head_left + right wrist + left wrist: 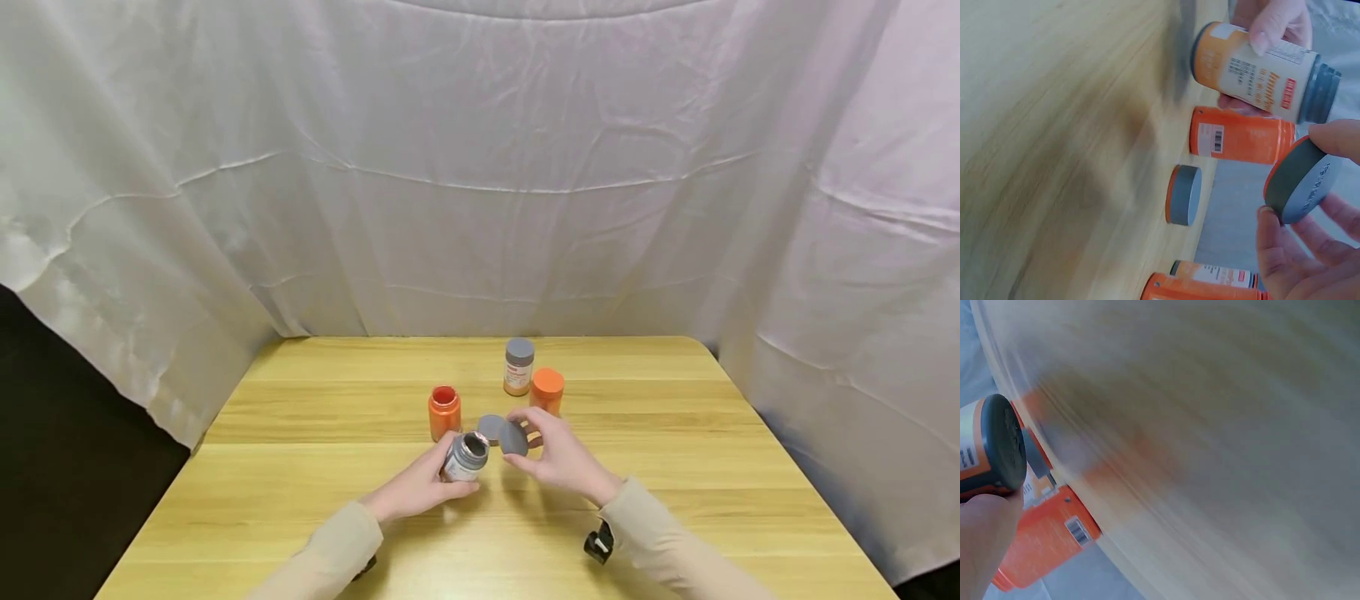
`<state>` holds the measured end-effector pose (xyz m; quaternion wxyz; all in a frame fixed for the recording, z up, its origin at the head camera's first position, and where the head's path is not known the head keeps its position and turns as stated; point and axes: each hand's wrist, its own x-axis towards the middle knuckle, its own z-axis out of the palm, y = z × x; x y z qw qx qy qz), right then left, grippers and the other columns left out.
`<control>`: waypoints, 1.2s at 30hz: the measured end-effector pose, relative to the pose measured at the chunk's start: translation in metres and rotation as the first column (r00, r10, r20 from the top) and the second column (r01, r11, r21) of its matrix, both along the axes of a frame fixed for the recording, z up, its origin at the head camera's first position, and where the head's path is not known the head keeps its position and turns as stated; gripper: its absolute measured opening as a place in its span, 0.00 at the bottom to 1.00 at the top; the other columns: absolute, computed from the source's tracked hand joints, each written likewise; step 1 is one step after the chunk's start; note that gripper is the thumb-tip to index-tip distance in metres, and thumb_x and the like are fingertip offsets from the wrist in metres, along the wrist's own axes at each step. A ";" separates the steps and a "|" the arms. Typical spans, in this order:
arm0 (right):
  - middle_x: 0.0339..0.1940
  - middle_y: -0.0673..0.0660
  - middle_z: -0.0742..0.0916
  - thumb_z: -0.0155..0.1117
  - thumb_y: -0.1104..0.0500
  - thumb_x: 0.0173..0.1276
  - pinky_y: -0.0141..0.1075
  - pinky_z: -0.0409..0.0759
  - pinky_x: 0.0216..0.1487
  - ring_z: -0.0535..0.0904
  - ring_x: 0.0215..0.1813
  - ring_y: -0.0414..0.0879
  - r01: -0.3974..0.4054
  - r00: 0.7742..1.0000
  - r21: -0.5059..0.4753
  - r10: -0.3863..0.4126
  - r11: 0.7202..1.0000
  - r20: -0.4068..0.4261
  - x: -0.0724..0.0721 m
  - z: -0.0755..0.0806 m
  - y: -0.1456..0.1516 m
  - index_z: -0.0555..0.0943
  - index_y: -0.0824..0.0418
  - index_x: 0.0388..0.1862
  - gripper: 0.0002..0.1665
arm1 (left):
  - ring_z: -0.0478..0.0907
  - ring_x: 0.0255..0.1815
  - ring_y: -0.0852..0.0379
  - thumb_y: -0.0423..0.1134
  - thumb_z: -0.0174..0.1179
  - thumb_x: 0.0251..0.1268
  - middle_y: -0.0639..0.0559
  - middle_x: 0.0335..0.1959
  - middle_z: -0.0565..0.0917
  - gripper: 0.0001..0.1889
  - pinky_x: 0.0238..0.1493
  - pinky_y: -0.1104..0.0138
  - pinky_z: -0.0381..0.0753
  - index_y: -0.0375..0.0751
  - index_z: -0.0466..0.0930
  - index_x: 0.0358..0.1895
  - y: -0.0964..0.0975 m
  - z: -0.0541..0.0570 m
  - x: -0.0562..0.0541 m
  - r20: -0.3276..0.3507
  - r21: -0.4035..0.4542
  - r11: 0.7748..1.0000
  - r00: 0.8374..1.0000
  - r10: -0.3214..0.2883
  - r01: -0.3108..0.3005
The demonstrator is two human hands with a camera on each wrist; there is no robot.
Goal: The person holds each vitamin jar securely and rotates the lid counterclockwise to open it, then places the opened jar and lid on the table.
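Note:
My left hand (416, 490) grips a grey-necked bottle (461, 471) with a white and orange label, its mouth uncovered and tilted toward the right. Between the thumb and fingers of my right hand (561, 452) is a grey round lid (514, 439), held on edge just right of that bottle's mouth and apart from it. The right wrist view shows the lid (1300, 181) with an orange rim along one side. A second grey lid (491, 426) lies on the table behind the hands. To its left stands an uncapped orange bottle (445, 419). The left wrist view catches the held bottle's dark base (1007, 444).
Behind my right hand stands an orange bottle with an orange cap (547, 387). Farther back is a grey-capped bottle (518, 371) with a white label. The wooden table (300, 467) ends against a hanging pale cloth (480, 242).

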<state>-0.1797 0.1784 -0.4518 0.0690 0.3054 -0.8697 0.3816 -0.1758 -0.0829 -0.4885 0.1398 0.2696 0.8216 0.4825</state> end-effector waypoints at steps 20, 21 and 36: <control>0.37 0.53 0.86 0.76 0.50 0.59 0.26 0.74 0.32 0.77 0.34 0.37 0.023 0.999 0.344 -0.010 0.939 -0.040 0.001 -0.013 -0.030 0.79 0.62 0.48 0.25 | 0.77 0.63 0.48 0.48 0.73 0.59 0.50 0.60 0.81 0.36 0.67 0.42 0.71 0.48 0.66 0.68 -0.026 -0.002 0.000 -0.008 0.052 0.988 0.989 0.146 -0.146; 0.37 0.54 0.86 0.76 0.49 0.58 0.26 0.74 0.32 0.77 0.34 0.37 0.027 0.999 0.356 -0.013 0.934 -0.043 0.001 -0.014 -0.031 0.79 0.62 0.48 0.25 | 0.78 0.62 0.48 0.48 0.73 0.59 0.50 0.59 0.82 0.36 0.67 0.42 0.72 0.48 0.66 0.68 -0.027 -0.002 0.000 -0.010 0.050 0.987 0.988 0.152 -0.152; 0.41 0.58 0.87 0.77 0.46 0.56 0.30 0.77 0.34 0.80 0.35 0.41 0.062 0.996 0.454 -0.028 0.889 -0.080 -0.004 -0.025 -0.039 0.81 0.65 0.51 0.31 | 0.79 0.61 0.47 0.40 0.75 0.56 0.46 0.58 0.83 0.36 0.65 0.44 0.75 0.40 0.68 0.67 -0.024 -0.006 -0.006 -0.018 0.074 0.983 0.986 0.167 -0.165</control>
